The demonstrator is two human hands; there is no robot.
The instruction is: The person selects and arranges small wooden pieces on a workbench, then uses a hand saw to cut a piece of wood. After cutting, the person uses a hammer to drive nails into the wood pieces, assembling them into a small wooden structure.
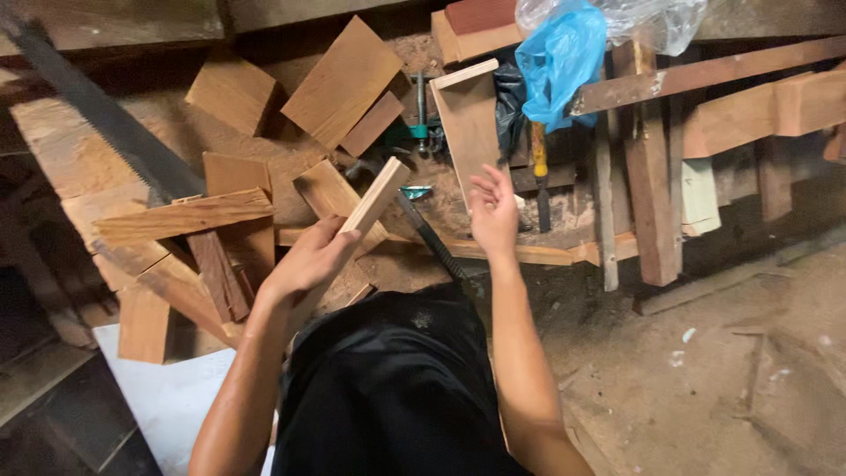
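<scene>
Cluttered workbench: left hand grips wood strip.

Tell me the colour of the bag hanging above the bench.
Bright blue bag, in the head view.

The left hand grips a pale wood strip, tilted over the scrap-strewn bench; the right hand hovers open near a chisel and blue bag
</scene>
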